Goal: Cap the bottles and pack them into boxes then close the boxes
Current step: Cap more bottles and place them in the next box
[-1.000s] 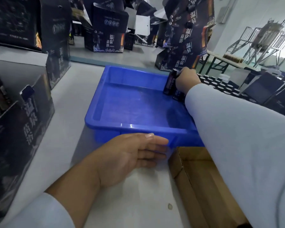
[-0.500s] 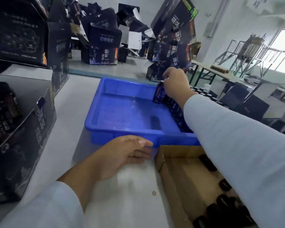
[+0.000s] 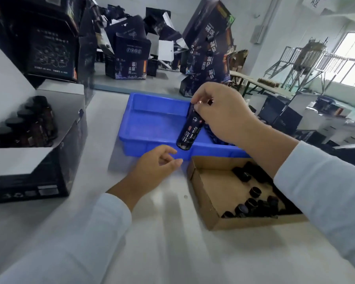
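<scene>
So the right hand (image 3: pixel 219 111) has a bottle (image 3: pixel 190 129) pinched by its top end, fingers curled round the neck, and the bottle hangs tilted over the near edge of the blue tray (image 3: pixel 152 121). The left hand (image 3: pixel 154 169) hovers just in front of that tray, fingers loosely curled and holding nothing. If I were doing this, I'd bring the bottle down in front of the tray and let the left hand take the body, since a neck pinch leaves the mouth covered and you can't get a cap on that way. The caps (image 3: pixel 252 199) sit loose in the cardboard tray (image 3: pixel 205 193) just in front of the blue one, towards its right, so it's a short reach for the freed hand. The bottle itself is a slim dark cylinder with pale characters running down the label; looks smooth, probably a bit slippery. Can't tell if it's capped already, the fingers hide the top. More bottles stand in the open box (image 3: pixel 55 160) well to the left of the blue tray.
</scene>
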